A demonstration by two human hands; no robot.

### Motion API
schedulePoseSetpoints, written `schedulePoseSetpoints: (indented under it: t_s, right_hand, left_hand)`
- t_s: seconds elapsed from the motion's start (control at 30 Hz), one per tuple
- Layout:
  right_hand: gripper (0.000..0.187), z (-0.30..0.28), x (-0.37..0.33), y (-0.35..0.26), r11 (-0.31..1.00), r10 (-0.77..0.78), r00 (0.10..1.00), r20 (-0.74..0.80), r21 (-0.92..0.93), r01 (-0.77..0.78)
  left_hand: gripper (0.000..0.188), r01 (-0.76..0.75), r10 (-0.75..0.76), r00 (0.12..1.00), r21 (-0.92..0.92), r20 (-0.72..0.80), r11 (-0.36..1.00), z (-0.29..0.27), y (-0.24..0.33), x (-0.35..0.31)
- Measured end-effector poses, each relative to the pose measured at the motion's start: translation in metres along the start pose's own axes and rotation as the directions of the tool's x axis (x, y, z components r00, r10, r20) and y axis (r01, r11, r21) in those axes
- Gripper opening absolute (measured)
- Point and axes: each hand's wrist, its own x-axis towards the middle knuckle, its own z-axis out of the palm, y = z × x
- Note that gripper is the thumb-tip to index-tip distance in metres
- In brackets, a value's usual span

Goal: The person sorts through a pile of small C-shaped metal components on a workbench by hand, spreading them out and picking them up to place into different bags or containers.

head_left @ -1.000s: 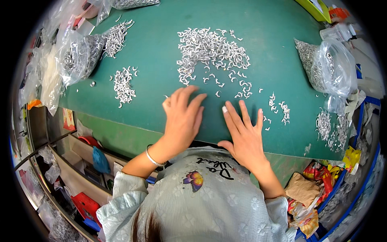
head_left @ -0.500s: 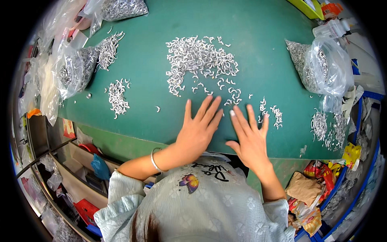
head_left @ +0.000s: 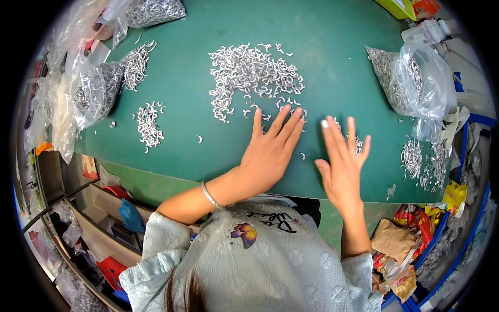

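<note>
A large pile of small silvery crescent-shaped metal pieces (head_left: 252, 73) lies on the green tabletop (head_left: 182, 57). My left hand (head_left: 267, 156), with a bracelet (head_left: 209, 195) at the wrist, rests palm down, its spread fingertips over the loose pieces at the pile's near edge. To its right, my right hand (head_left: 343, 169) is also palm down with fingers apart. It partly covers a small cluster of crescents (head_left: 358, 145), some showing between its fingers. One loose crescent (head_left: 303, 156) lies between the hands. Whether anything is under the palms is hidden.
Smaller heaps of crescents lie at the left (head_left: 149, 126), far left (head_left: 136, 65) and right (head_left: 411, 157). Clear plastic bags full of pieces stand at the left (head_left: 101, 88) and right (head_left: 384, 70). Shelves with packets (head_left: 395, 239) flank the table's near edge.
My right hand has moved right, onto the small cluster of crescents. My left hand has moved right and slightly farther away, over the loose pieces by the big pile.
</note>
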Motion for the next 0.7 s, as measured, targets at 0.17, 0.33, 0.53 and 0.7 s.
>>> schedulePoseSetpoints:
  t_s: [0.17,0.33,0.53,0.7]
  right_hand:
    - [0.071,0.01,0.005,0.0,0.998,-0.068,0.994,0.082,-0.001,0.069]
    - [0.073,0.0,-0.002,0.005,0.997,0.035,0.999,-0.003,-0.067,-0.035]
    - [0.07,0.004,-0.005,0.0,1.0,0.0,0.995,0.1,-0.027,0.003]
    - [0.068,-0.001,-0.01,0.016,0.996,0.086,0.995,-0.053,0.023,-0.085]
  left_hand:
    - [0.064,0.021,-0.016,0.992,-0.04,0.127,0.999,-0.009,0.008,-0.026]
    - [0.067,0.071,-0.068,0.997,-0.101,0.038,0.992,-0.013,0.0,-0.028]
    - [0.069,0.023,-0.017,0.993,-0.044,0.117,0.999,-0.006,0.003,-0.018]
    - [0.07,0.014,-0.009,0.999,-0.111,0.045,0.994,-0.015,-0.002,-0.015]
